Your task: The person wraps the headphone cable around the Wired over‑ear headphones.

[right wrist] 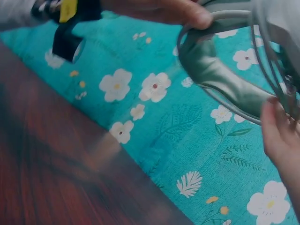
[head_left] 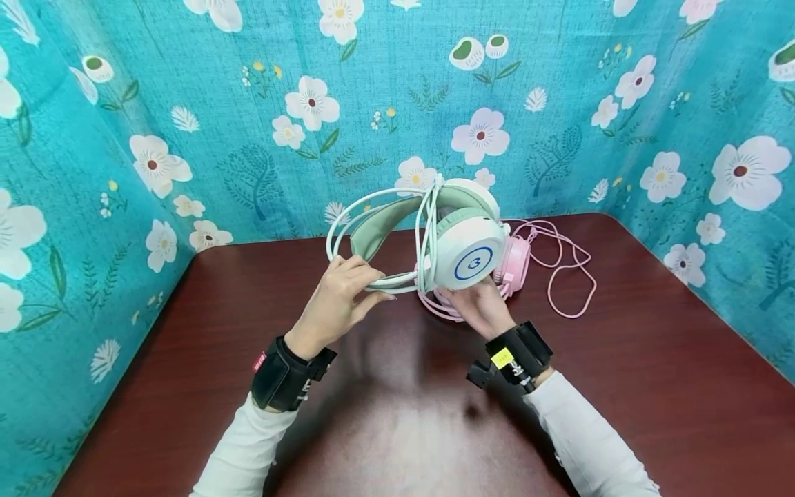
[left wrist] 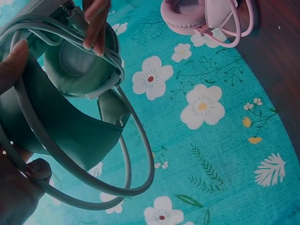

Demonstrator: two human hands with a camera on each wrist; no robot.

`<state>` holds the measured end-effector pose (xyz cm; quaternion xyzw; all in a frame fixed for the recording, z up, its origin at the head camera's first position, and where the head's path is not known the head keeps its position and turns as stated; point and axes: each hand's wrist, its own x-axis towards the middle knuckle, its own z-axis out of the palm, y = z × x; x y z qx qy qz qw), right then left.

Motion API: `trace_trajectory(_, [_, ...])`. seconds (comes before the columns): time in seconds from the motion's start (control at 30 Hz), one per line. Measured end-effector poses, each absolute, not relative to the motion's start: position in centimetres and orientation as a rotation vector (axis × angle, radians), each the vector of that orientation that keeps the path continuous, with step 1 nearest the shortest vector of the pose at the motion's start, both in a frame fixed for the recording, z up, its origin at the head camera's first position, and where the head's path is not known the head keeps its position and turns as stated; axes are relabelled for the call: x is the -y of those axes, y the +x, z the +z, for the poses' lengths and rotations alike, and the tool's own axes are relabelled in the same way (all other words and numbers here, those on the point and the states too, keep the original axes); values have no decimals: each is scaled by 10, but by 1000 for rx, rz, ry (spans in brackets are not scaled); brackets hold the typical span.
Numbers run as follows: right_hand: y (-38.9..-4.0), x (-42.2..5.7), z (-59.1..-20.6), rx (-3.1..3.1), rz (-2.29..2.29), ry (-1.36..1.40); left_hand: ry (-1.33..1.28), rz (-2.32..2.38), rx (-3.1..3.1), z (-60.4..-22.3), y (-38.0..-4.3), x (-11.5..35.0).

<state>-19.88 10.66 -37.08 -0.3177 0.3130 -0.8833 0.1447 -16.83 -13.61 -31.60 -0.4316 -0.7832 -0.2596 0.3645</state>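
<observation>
White-and-mint over-ear headphones (head_left: 478, 231) are held up above the table, tilted, with their pale cable (head_left: 426, 241) wound round the band and ear cup. On the left side, my left hand (head_left: 338, 297) pinches the headband together with cable loops. My right hand (head_left: 487, 307) is beneath the ear cup that bears a blue ring logo, which partly hides its fingers. Those fingers (left wrist: 96, 28) appear at the cable bundle beside a metal plug (left wrist: 75, 18) in the left wrist view. The padded underside of the headband (right wrist: 225, 82) shows in the right wrist view.
Pink headphones (head_left: 515, 264) lie on the dark red-brown table (head_left: 261, 276) behind my right hand, and their pink cable (head_left: 574, 314) spreads to the right. A turquoise flowered cloth (head_left: 385, 96) rises along the table's back and sides.
</observation>
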Motion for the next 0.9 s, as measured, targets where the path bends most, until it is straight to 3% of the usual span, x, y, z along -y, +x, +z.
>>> trace_trajectory(0.2, [-196, -114, -369, -637, -2402, -898, -1070, -685, 2059, -321, -169, 145])
trace_trajectory(0.47, [-200, -88, -346, -704, -2533, -126, -1018, -544, 2146, -336, -173, 155])
trace_trajectory(0.9, [-244, -41, -374, -817, -2396, 189, -844, -436, 2439, -360, -184, 190])
